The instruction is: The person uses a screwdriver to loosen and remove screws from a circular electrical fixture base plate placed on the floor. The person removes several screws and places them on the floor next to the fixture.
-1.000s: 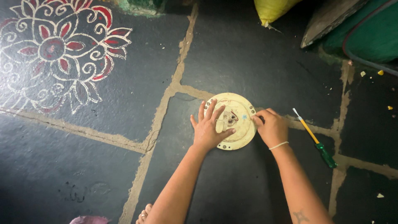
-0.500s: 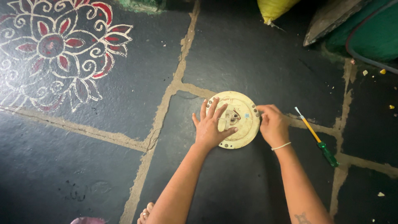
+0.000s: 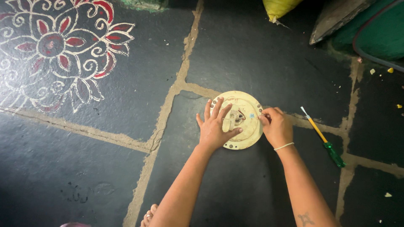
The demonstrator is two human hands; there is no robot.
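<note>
Lying flat on the floor (image 3: pixel 105 176), the disc (image 3: pixel 240 120) is under the spread, released left hand (image 3: pixel 214 130); the right hand (image 3: pixel 275 126) pinches its right edge.

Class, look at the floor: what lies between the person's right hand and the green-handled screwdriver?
In the head view, nothing lies between the right hand and the screwdriver: only bare dark stone floor, crossed by a pale mortar joint.
</note>
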